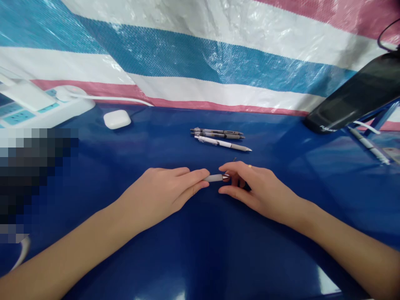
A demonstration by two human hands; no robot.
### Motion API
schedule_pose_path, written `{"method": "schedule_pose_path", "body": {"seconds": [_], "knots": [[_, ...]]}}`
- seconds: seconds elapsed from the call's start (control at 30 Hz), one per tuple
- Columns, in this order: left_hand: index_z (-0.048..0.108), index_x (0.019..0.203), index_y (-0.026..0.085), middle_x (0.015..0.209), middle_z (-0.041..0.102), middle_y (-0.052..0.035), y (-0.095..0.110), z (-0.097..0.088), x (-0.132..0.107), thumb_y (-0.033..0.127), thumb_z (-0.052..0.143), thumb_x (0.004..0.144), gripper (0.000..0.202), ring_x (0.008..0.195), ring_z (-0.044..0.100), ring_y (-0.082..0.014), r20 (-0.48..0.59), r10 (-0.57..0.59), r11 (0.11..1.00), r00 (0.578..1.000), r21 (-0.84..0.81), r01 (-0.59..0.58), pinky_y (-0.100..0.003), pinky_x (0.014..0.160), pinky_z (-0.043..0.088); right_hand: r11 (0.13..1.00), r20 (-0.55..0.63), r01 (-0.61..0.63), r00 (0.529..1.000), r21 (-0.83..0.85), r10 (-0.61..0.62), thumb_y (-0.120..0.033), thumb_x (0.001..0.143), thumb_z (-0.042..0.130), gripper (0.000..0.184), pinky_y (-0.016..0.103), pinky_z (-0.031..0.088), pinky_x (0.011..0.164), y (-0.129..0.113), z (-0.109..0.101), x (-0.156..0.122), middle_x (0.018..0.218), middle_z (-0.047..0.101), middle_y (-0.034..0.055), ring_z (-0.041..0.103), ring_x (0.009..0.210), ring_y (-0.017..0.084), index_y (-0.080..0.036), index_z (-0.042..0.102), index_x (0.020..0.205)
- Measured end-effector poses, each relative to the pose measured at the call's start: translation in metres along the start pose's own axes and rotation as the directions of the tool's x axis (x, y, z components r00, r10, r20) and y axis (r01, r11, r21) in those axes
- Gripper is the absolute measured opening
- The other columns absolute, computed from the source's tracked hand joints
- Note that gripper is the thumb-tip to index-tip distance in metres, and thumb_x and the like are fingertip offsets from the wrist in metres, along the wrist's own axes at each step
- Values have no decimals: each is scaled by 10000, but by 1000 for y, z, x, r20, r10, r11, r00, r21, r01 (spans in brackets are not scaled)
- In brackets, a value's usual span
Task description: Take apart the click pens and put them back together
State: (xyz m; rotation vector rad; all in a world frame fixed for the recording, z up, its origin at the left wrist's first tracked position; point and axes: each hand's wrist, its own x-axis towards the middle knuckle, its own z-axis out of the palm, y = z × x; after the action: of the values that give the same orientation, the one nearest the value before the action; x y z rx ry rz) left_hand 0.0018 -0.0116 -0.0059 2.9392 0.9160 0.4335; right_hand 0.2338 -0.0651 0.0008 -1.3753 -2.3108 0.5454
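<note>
My left hand (168,189) and my right hand (254,187) meet over the blue tabletop (200,250). Between them they hold a grey-white pen (215,178). The left fingers are closed round its barrel. The right thumb and forefinger pinch its metal tip end. Most of the pen is hidden inside the left hand. Just beyond the hands lie three more pens: two dark grey ones (218,133) side by side and a white one (223,143) with a silver tip.
A white earbud case (116,118) and a white power strip (37,109) with its cable sit at the far left. A black device (356,98) on a stand leans at the far right. A striped plastic sheet (200,54) backs the table.
</note>
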Motion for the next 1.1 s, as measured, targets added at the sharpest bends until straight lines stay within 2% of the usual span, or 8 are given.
{"method": "schedule_pose_path", "body": {"seconds": [0.13, 0.3, 0.47, 0.57, 0.7, 0.87, 1.1], "knots": [[568, 1140, 320, 820, 678, 52, 0, 0, 0, 418, 349, 953, 304, 667, 650, -106, 22, -4, 1000, 1000, 5, 3, -208, 573, 448, 999, -11, 28, 1000, -46, -29, -247, 962, 454, 85, 262, 447, 706, 0, 1, 1, 948, 634, 9, 600, 820, 142, -217, 505, 1023], [577, 1140, 306, 807, 677, 40, 0, 2, 0, 414, 363, 949, 306, 651, 638, -104, 30, 3, 1000, 1000, 11, -3, -204, 566, 431, 998, 6, 34, 999, -58, -34, -242, 951, 475, 88, 285, 455, 730, 1, -1, 0, 944, 634, 24, 592, 835, 158, -207, 511, 1024], [579, 1139, 304, 793, 674, 42, 1, 1, 0, 415, 363, 950, 308, 647, 637, -98, 17, 10, 1000, 1000, 2, -10, -199, 562, 423, 990, 15, 52, 999, -128, -51, -297, 982, 398, 182, 306, 452, 701, 0, -2, 0, 849, 616, 38, 578, 765, 169, -186, 541, 999], [577, 1140, 303, 815, 680, 39, 1, -1, 0, 418, 359, 950, 311, 673, 646, -102, 21, 0, 1000, 1000, 3, 0, -198, 564, 423, 993, 17, 37, 999, -113, -36, -333, 960, 456, 185, 297, 452, 689, 0, -1, 0, 860, 612, 30, 581, 782, 171, -184, 521, 1048], [581, 1133, 306, 808, 681, 41, 0, 0, -1, 415, 359, 951, 308, 652, 639, -102, 22, 7, 1000, 1000, 3, -7, -203, 565, 421, 994, 35, 45, 999, -100, -42, -272, 964, 450, 126, 287, 446, 707, 1, 0, 1, 907, 612, 29, 580, 807, 161, -196, 510, 1044], [585, 1127, 308, 768, 673, 51, 2, 3, -1, 413, 388, 942, 290, 630, 631, -101, 9, 37, 999, 999, 12, -37, -205, 536, 398, 983, 40, 82, 996, -167, -77, -228, 982, 383, 163, 279, 425, 677, 2, -2, 0, 816, 581, 25, 551, 738, 151, -180, 538, 973], [596, 1124, 296, 806, 681, 43, 1, 2, 1, 409, 378, 945, 304, 654, 642, -97, 47, 7, 1000, 999, -27, -6, -204, 564, 425, 964, 64, 110, 993, -241, -97, -335, 981, 398, 226, 315, 430, 721, 1, -1, 1, 842, 589, 41, 543, 790, 184, -166, 547, 999]]}}
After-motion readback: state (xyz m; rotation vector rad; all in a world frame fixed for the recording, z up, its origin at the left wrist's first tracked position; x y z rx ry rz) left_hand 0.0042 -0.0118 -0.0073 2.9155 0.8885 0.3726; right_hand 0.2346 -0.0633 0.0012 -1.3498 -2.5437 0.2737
